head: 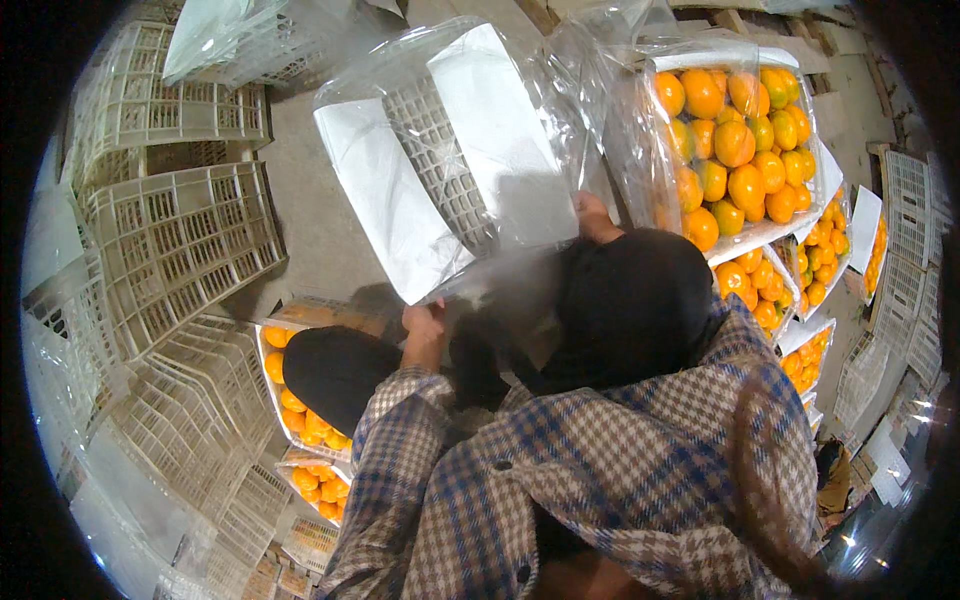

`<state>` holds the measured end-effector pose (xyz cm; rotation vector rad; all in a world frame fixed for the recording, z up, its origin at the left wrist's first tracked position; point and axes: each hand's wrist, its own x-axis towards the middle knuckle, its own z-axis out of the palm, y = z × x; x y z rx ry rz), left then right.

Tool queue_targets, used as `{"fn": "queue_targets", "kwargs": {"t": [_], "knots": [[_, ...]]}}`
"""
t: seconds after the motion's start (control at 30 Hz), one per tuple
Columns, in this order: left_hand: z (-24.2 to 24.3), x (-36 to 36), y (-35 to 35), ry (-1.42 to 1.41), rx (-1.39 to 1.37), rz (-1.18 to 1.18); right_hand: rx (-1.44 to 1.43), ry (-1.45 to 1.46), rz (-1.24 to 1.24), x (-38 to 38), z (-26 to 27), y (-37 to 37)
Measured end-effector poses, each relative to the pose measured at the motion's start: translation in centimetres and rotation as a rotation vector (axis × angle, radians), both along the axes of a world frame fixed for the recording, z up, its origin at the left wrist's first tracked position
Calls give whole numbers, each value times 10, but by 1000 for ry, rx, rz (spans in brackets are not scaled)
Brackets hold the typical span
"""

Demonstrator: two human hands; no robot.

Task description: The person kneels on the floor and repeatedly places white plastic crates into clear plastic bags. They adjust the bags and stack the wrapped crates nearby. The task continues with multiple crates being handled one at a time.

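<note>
A plastic crate (442, 161) with a slotted bottom lies before me, lined with two white paper sheets (501, 139) and covered by clear plastic film (559, 97). At the crate's near left corner, my left hand (425, 322) grips its edge with the film. My right hand (596, 217) grips the near right corner, its fingers partly hidden by the film. To the right of the crate stands a full crate of orange citrus fruit (733, 146), some greenish, partly under clear film.
Stacked empty crates (187, 247) line the left side. More crates of fruit stand at the lower left (304, 420) and along the right (757, 289). Further crates (907, 300) stand at the far right. Bare concrete floor (322, 217) shows left of the lined crate.
</note>
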<state>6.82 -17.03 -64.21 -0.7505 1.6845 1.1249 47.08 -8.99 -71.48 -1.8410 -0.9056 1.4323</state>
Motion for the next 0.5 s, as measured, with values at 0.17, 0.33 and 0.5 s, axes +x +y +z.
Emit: {"fn": "queue_targets", "kwargs": {"t": [0.17, 0.33, 0.5], "knots": [[-3, -3, 11, -86, -5, -102, -86, -10, -106, -10, 13, 19], [10, 6, -9, -121, -55, -536, 8, -3, -50, -18, 40, 12], [127, 61, -57, 373, 288, -1710, -14, -292, 476, 10, 143, -5]]}}
